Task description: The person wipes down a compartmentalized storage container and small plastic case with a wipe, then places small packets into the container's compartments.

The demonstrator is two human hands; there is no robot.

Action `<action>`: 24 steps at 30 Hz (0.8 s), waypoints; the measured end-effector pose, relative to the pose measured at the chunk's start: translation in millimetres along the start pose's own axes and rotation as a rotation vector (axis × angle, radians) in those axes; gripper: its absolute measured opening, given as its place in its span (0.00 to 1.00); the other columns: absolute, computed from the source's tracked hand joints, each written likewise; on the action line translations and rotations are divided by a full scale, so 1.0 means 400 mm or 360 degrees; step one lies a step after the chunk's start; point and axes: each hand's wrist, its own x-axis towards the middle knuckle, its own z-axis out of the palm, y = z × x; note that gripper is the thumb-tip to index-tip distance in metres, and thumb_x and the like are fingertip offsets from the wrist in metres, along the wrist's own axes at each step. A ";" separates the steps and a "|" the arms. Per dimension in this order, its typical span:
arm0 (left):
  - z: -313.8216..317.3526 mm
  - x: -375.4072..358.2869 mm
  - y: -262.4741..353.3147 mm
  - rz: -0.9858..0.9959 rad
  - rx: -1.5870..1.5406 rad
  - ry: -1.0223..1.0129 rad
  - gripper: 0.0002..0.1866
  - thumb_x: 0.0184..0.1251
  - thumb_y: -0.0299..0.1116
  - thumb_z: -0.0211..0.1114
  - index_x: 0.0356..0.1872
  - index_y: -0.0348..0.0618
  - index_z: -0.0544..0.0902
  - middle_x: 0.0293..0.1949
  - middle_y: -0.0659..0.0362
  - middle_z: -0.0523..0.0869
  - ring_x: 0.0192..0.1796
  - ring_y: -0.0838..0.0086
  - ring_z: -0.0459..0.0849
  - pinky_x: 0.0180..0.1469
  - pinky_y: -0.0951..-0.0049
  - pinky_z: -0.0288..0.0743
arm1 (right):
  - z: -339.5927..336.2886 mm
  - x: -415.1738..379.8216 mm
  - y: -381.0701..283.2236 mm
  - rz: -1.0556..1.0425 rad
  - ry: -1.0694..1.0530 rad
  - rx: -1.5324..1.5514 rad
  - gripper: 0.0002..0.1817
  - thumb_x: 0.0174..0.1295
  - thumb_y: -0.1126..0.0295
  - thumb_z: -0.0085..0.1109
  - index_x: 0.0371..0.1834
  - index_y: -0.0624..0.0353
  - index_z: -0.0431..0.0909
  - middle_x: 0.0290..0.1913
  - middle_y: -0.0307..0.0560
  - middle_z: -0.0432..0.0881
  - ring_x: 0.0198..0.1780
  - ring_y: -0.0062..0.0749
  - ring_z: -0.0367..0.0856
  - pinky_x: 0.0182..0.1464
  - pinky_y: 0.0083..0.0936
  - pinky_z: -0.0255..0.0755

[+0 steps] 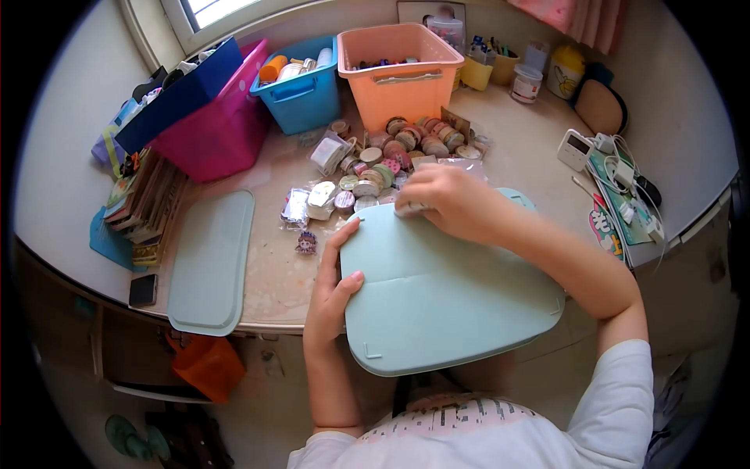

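At the frame's centre, I judge the pale-green plastic box (453,293) light, stiff and slick, best held by opposite edges, as the half-open left hand (332,285) clasps its left edge and the curled right hand (441,199), contents unclear, works its top.

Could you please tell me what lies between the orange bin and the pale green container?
The head view shows a heap of small rolls between the orange bin and the pale green container.
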 end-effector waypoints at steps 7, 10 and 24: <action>-0.004 -0.001 -0.005 -0.0038 -0.0070 -0.0008 0.42 0.66 0.40 0.62 0.81 0.36 0.66 0.80 0.49 0.68 0.83 0.61 0.63 0.84 0.61 0.50 | -0.011 -0.007 -0.146 -0.0226 -0.0446 -0.0017 0.14 0.58 0.78 0.64 0.48 0.60 0.85 0.49 0.46 0.89 0.57 0.46 0.84 0.59 0.39 0.82; 0.003 0.000 0.004 -0.0015 -0.0044 0.0001 0.42 0.65 0.40 0.62 0.81 0.36 0.66 0.80 0.48 0.68 0.83 0.61 0.62 0.85 0.61 0.50 | 0.018 0.050 -0.025 0.0010 -0.0216 -0.0261 0.11 0.61 0.76 0.63 0.46 0.59 0.88 0.48 0.49 0.89 0.55 0.49 0.86 0.56 0.39 0.83; 0.009 -0.002 0.000 -0.0001 -0.0043 0.0003 0.41 0.64 0.38 0.61 0.81 0.36 0.66 0.79 0.49 0.69 0.82 0.61 0.63 0.84 0.62 0.50 | -0.023 -0.085 -0.142 0.0092 -0.0205 -0.0069 0.14 0.62 0.78 0.61 0.50 0.54 0.85 0.49 0.50 0.88 0.51 0.47 0.87 0.52 0.38 0.85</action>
